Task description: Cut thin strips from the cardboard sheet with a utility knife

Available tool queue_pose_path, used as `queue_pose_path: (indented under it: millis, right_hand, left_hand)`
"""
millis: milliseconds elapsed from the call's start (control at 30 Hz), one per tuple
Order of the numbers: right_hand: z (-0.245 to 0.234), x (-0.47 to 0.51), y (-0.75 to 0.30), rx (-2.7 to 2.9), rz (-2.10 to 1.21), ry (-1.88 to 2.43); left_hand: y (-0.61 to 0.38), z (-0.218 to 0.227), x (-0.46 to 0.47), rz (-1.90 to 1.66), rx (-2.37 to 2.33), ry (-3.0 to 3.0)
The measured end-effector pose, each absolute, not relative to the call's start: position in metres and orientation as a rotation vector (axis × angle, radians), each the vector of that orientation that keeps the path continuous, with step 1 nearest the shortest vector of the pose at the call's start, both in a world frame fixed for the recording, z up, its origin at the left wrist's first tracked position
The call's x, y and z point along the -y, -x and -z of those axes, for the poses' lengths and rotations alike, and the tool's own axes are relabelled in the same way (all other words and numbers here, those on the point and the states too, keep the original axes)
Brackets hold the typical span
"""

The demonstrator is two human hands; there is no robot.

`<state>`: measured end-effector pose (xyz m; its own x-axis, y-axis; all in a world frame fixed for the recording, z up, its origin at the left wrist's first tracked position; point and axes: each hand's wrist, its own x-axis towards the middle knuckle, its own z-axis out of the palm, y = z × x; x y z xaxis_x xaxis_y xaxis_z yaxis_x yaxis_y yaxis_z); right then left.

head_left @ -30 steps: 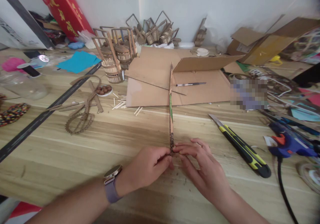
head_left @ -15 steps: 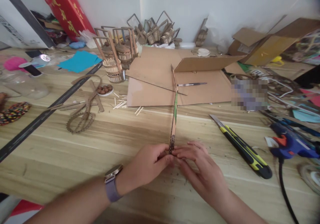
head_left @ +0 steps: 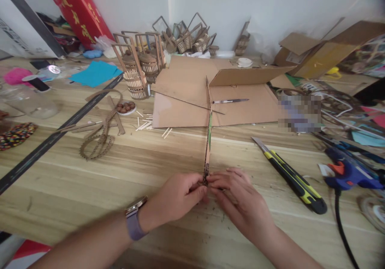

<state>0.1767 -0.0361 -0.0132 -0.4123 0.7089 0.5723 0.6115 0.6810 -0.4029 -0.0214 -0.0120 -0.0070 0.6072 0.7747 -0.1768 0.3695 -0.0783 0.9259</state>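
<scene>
A long, narrow cardboard strip (head_left: 207,148) with green and printed patches stretches away from me, its far part over a flat cardboard sheet (head_left: 177,112). My left hand (head_left: 183,191) pinches the near end between thumb and fingers. From the other side, my right hand (head_left: 237,197) grips the same end with its fingertips; the exact contact is partly hidden by the fingers. A yellow and black utility knife (head_left: 290,176), blade out, lies to the right of my right hand. On the sheet rest a pen (head_left: 231,101) and a thin dark strip (head_left: 186,101).
Curled cardboard strips (head_left: 99,140), a dish of brown balls (head_left: 126,108) and small sticks (head_left: 144,124) lie to the left. Behind stand small handled baskets (head_left: 135,80). A blue glue gun (head_left: 349,168) with a black cord is at the right, below an open cardboard box (head_left: 337,52).
The strip has turned slightly on its edge, showing less of its printed and green face. Both hands stay nearly in place, still holding its near end.
</scene>
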Motion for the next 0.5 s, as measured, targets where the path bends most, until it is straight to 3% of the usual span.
queue_pose_path:
  millis: [500]
  right_hand:
    - [0.0125, 0.0372, -0.177, 2.091, -0.198, 1.083]
  left_hand:
    - [0.0233, 0.009, 0.012, -0.411, -0.953, -1.741]
